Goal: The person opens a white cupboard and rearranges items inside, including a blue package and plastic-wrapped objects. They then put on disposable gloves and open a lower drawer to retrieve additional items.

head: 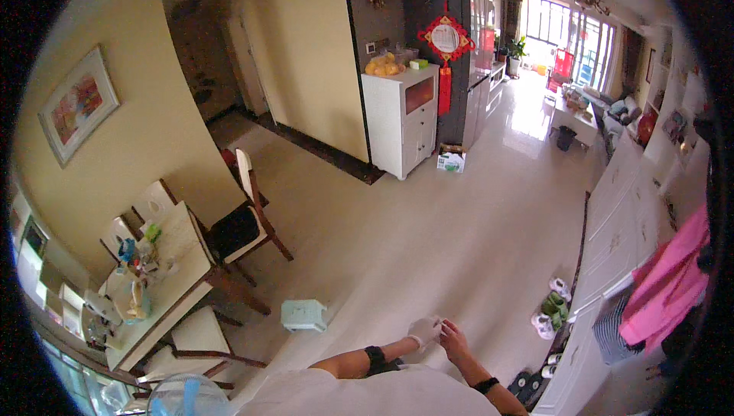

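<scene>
My left hand (pixel 422 332) is in front of my body, covered by a thin white glove (pixel 425 327) that reaches the wrist. My right hand (pixel 453 340) is bare, and its fingers pinch the fingertip end of that glove. How the fingers inside the glove are bent is too small to tell. Dark bands circle both of my arms. Below the hands is my white shirt (pixel 373 393). Pale glossy floor tiles (pixel 401 255) extend ahead of me.
A pale green step stool (pixel 304 315) stands on the floor, left of my hands. Further left are a cluttered dining table (pixel 189 244) and chairs (pixel 238 232). Shoes (pixel 551 310) line the white cabinets (pixel 613 227) at right. Ahead are a white sideboard (pixel 395 123) and a cardboard box (pixel 451 159).
</scene>
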{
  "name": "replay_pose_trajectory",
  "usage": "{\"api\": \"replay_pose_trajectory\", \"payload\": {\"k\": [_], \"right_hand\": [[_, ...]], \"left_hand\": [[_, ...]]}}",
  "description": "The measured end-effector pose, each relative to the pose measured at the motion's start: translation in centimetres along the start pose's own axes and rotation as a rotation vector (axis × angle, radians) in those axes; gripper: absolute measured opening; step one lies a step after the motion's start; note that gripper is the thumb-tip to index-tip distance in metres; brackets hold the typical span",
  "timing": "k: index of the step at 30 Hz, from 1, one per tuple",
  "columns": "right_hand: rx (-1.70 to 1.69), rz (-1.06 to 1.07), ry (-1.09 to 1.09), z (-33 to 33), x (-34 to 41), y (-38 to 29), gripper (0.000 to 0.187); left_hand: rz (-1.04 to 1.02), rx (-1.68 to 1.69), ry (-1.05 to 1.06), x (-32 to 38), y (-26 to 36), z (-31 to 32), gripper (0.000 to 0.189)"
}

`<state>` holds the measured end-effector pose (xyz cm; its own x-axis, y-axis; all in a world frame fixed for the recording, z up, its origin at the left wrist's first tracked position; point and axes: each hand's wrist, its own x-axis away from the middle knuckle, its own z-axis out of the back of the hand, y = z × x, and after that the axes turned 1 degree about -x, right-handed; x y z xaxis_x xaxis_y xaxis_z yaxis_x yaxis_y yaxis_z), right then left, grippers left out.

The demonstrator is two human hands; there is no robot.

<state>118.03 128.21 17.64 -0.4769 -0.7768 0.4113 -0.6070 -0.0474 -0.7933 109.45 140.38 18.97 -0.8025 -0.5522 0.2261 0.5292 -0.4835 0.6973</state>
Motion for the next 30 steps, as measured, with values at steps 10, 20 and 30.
{"api": "replay_pose_trajectory", "payload": {"k": [10,20,30], "right_hand": [[1.248,0.414,-0.094,-2.8,-12.5,-9.4,0.023],[0.647,0.092,-0.243,-0.3,-22.4,-26.0,0.029],[0.153,-0.114,-0.21,8.3,-42.8,-26.7,0.036]], "left_hand": [[-0.1,0.737,-0.027,-15.5,-2.4,2.0,0.019],[-0.19,0.502,0.002,-29.9,2.5,5.4,0.028],[-0.081,0.626,0.026,-43.9,10.1,6.7,0.022]]}}
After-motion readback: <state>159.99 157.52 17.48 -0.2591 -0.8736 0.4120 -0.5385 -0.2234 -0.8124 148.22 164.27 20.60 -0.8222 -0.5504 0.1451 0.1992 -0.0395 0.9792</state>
